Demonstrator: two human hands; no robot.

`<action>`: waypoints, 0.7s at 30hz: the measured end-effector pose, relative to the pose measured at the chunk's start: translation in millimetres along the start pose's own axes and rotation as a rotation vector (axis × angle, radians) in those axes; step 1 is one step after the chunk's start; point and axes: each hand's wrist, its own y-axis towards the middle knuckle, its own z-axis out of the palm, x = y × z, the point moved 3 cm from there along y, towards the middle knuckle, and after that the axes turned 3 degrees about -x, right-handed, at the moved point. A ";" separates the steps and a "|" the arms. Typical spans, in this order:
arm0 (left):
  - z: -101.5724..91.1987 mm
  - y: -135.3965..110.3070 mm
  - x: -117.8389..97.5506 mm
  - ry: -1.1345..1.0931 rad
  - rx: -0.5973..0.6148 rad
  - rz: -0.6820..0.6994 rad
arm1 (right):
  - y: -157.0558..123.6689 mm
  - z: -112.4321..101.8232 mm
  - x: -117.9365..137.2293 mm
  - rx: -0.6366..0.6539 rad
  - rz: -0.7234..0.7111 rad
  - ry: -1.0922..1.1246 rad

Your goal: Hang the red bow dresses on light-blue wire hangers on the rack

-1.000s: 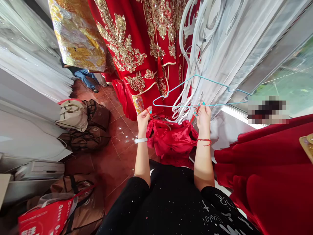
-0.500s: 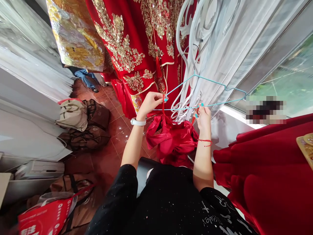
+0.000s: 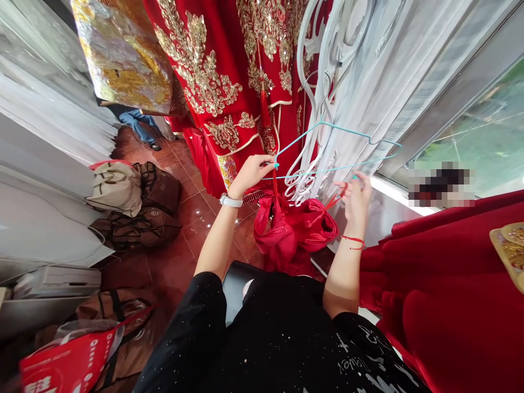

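A light-blue wire hanger (image 3: 347,130) is pinched by the left hand (image 3: 250,174), the right hand (image 3: 356,203) being held open just below it.

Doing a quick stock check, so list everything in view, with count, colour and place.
red gown: one, gold embroidery, hanging top centre
brocade garment: one, gold and silver, top left
ornate hangers: several, white, centre
wire hanger: one, light blue, centre
satin garment: one, red, below the hands
velvet garment: one, deep red, lower right
tote bag: one, beige, left
bags: two, brown, beside the tote
carrier bag: one, red, lower left
floor tiles: many, red-brown, underfoot
another person's leg: one, blue jeans, upper left
left hand: pinching the wire hanger's end, white wristband
right hand: open, beside the hanger, red string
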 end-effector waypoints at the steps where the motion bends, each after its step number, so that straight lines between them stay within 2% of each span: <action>1: -2.4 2.4 2.9 -0.002 0.020 0.008 | 0.3 -12.3 5.7 -0.064 -0.029 0.004; 4: -9.7 9.3 10.1 -0.024 0.118 0.044 | -3.4 -46.0 26.0 -0.153 -0.138 0.003; 10: -18.6 15.7 15.1 -0.126 0.221 0.026 | -23.4 -77.7 64.2 -0.072 -0.398 -0.145; 12: -19.6 16.7 15.1 -0.145 0.239 0.011 | -28.6 -87.2 72.0 -0.057 -0.420 -0.219; 14: -19.9 17.9 15.1 -0.158 0.260 0.008 | -31.7 -98.5 74.3 0.040 -0.291 -0.283; 17: -20.4 20.0 14.9 -0.174 0.283 0.008 | -36.9 -117.6 71.0 0.232 0.018 -0.363; 21: -23.8 22.4 14.4 -0.172 0.279 -0.045 | -42.6 -137.2 65.7 0.274 0.215 -0.407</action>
